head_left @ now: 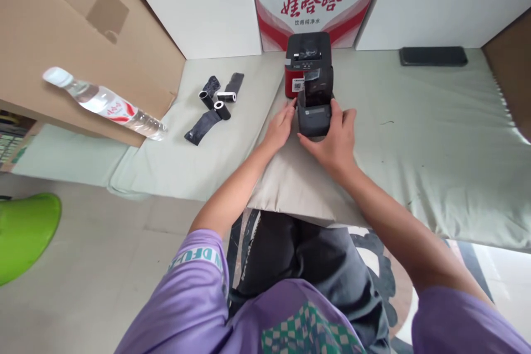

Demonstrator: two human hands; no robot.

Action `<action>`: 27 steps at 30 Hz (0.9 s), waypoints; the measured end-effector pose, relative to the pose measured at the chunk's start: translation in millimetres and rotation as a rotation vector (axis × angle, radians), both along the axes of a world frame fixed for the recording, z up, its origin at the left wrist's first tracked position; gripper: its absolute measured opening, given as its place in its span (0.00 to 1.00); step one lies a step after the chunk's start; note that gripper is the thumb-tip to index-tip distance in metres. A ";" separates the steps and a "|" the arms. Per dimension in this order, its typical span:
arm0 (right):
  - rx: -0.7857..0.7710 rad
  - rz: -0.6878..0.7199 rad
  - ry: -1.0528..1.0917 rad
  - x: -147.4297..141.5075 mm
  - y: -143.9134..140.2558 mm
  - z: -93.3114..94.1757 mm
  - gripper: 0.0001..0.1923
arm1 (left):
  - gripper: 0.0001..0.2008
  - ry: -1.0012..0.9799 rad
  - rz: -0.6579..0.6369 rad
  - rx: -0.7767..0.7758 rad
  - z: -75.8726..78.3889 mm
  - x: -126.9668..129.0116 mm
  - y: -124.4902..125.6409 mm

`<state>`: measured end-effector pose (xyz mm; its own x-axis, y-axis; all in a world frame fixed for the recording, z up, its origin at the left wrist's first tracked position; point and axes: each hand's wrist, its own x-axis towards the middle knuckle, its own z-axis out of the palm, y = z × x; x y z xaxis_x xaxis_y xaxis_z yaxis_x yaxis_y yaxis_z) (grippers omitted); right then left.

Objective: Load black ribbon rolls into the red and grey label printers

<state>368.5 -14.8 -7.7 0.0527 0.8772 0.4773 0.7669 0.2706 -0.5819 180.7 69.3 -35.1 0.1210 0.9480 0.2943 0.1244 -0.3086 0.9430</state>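
Pale green cloth covers the work surface (415,121); white cartons (215,16) line the back. Clock is centred on the black device (314,123), 12 = away from the wearer.

Right hand (337,141), 4 to 5 o'clock: pinching the black device, thumb on its front low edge, fingers along its right side. Left hand (281,128), 8 to 9: fingers straight and close together, tips at the device's left side. Can't tell if it grips or only rests there.

Black device sits on the cloth between the hands, dark flap (318,88) standing up at its rear. At 12, right behind: red-and-black unit (293,76), white label on front. Can't tell if the two are joined.

Next ring out: three small rolls at 9, grouped closely: one black (206,99), one white-sided (227,97), one black with white end (223,110). Dark strips (203,126) trail beside them. Black flat slab (433,56) at 2, by the back wall of boxes.

Farther: clear bottle (116,109), white cap, standing at 9 beside a brown cardboard box (136,27) at 10. Carton with red lettering (313,5) at 12. Bright green object (27,238) at 8, lower than the cloth, cut off by the frame.
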 end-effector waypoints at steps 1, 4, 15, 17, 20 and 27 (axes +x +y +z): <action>-0.008 0.014 0.001 -2.7 -1.4 -0.9 0.60 | 0.31 0.039 0.011 -0.019 -1.8 -1.8 1.4; -0.054 0.024 0.005 -6.3 -6.0 -3.6 0.59 | 0.29 0.148 0.016 -0.074 -3.1 -5.3 3.1; -0.070 0.053 0.050 -2.1 5.2 -24.0 0.55 | 0.21 0.355 0.078 -0.101 6.8 -1.8 -13.8; -0.070 0.060 0.062 1.4 6.8 -26.1 0.58 | 0.21 0.404 0.093 -0.074 14.6 -1.8 -21.0; -0.067 0.088 0.083 7.3 11.3 -28.7 0.66 | 0.19 0.469 0.130 -0.004 27.9 -3.3 -30.5; -0.153 0.241 0.066 32.6 35.8 -26.9 0.83 | 0.18 0.575 0.213 0.113 39.0 -4.6 -37.1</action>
